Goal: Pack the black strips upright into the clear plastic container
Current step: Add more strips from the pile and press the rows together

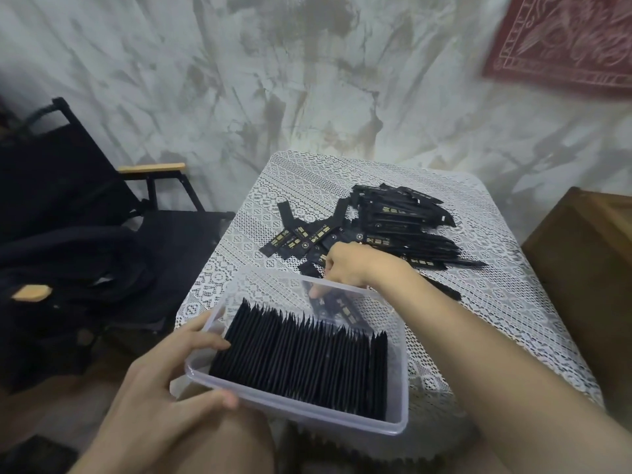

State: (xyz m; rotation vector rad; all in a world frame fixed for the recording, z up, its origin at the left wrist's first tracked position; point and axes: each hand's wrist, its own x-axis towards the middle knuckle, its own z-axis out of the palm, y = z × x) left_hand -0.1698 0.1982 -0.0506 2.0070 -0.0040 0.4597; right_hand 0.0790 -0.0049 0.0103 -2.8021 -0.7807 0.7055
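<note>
The black strips (301, 357) stand upright in a tight row inside the clear plastic container (307, 417), at the near edge of the table (478, 302). The left hand (164, 381) grips its left corner — the right hand (352, 265), fingers curled, pinches a few more strips (337, 304) at the far wall. A loose pile (393, 227) lies beyond.

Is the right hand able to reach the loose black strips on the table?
Yes, it looks so. The right hand is just past the clear container's far rim, right at the loose strips, with nothing between them.
</note>
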